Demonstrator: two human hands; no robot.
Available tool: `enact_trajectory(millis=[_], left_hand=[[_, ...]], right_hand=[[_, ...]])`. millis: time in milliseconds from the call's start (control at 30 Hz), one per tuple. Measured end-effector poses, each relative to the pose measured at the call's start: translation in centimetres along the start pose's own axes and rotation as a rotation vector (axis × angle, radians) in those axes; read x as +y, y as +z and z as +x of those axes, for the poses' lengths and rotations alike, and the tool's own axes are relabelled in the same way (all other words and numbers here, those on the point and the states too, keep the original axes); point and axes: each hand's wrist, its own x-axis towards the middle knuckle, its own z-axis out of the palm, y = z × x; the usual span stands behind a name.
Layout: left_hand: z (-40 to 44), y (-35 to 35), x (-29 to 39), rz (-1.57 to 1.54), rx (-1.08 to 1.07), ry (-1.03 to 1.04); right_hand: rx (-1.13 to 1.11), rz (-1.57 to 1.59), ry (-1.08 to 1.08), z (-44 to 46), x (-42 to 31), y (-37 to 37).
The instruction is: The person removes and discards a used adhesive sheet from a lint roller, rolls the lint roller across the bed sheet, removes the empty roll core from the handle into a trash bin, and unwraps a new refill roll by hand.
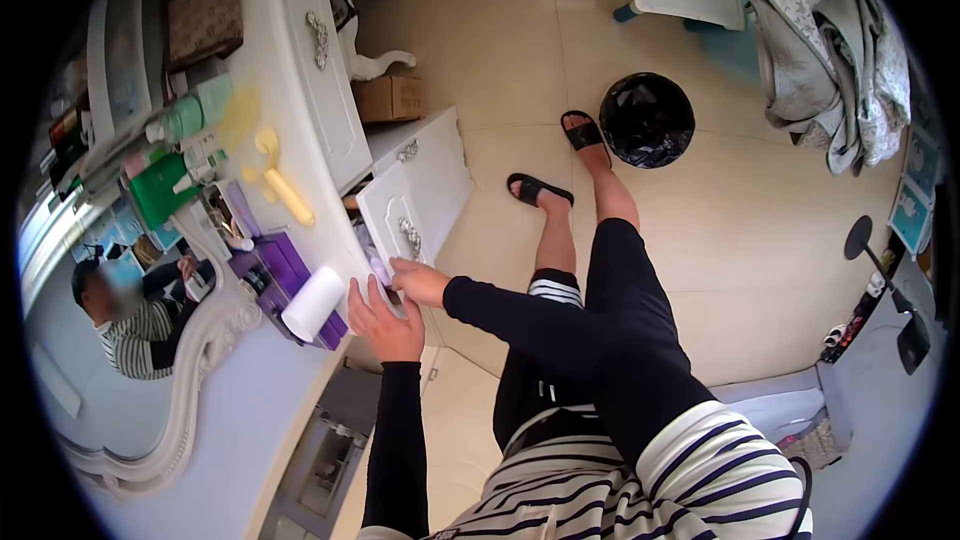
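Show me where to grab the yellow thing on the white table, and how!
I'd wrap my fingers around the thick, straight end of the yellow thing, coming from the edge of the white table. That end is bar-shaped and points toward that edge. The other end looks curvier, and bottles crowd the side behind it.

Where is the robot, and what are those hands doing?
There is no robot here, just a person. The picture comes from a camera worn on their head, looking down, so you see their striped shirt from above. On the white dresser are a yellow object, a purple box and a white cylinder. The left hand spreads its fingers beside the cylinder. The right hand is at the open drawer; I can't tell whether it holds anything.
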Motion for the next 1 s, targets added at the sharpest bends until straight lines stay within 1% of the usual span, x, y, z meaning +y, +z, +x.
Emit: enact_trajectory(millis=[67,167,200,300,367,400,467,533,633,733,767,833,867,933,967,1000], left_hand=[[2.3,0.3,-0.3,0.113,-0.039,0.044],[7.0,2.0,-2.0,0.128,0.068,0.09],[8.5,2.0,-1.9,0.133,0.075,0.07],[11.9,3.2,-2.4,0.118,0.087,0.031],[12.9,4.2,-3.3,0.185,0.085,0.049],[13.0,4.3,-3.2,0.2,0.091,0.054],[13.0,4.2,-3.8,0.176,0.098,0.085],[12.9,3.6,-3.6,0.174,0.085,0.059],[13.0,3.2,-3.1,0.121,0.112,0.027],[12.4,2.8,-2.9,0.018,0.209,-0.061],[11.9,2.8,-3.0,-0.022,0.248,-0.101],[10.3,3.0,-3.5,-0.144,0.245,-0.145],[9.0,3.2,-3.6,-0.204,0.24,-0.172],[6.3,3.7,-3.5,0.006,0.103,-0.029],[5.0,4.0,-3.4,0.109,0.032,0.044],[3.7,4.4,-3.3,0.13,-0.042,0.091]], right_hand=[[-0.08,0.058,-0.128,3.6,1.9,1.6],[-0.001,0.874,0.363,3.6,-3.3,0.0],[-0.049,0.802,0.273,4.3,-2.2,-0.4],[0.101,1.104,0.284,4.8,0.7,0.7],[0.059,1.119,0.335,4.2,1.7,0.8],[-0.039,1.12,0.348,4.1,2.9,1.0],[-0.029,1.071,0.354,2.5,1.5,0.1],[-0.001,1.041,0.39,1.6,0.8,-0.4],[-0.018,0.601,0.285,2.0,1.1,-1.4],[0.345,0.044,0.279,2.3,-0.1,-1.4],[0.367,0.044,0.23,2.9,0.1,-1.2],[0.409,0.043,0.134,4.9,1.8,-0.5],[0.344,0.05,0.167,5.6,2.3,-0.4],[0.21,0.064,0.237,6.6,2.0,-1.1],[0.185,0.047,0.247,7.0,1.9,-1.6],[0.16,0.03,0.258,7.3,2.4,-2.0]])
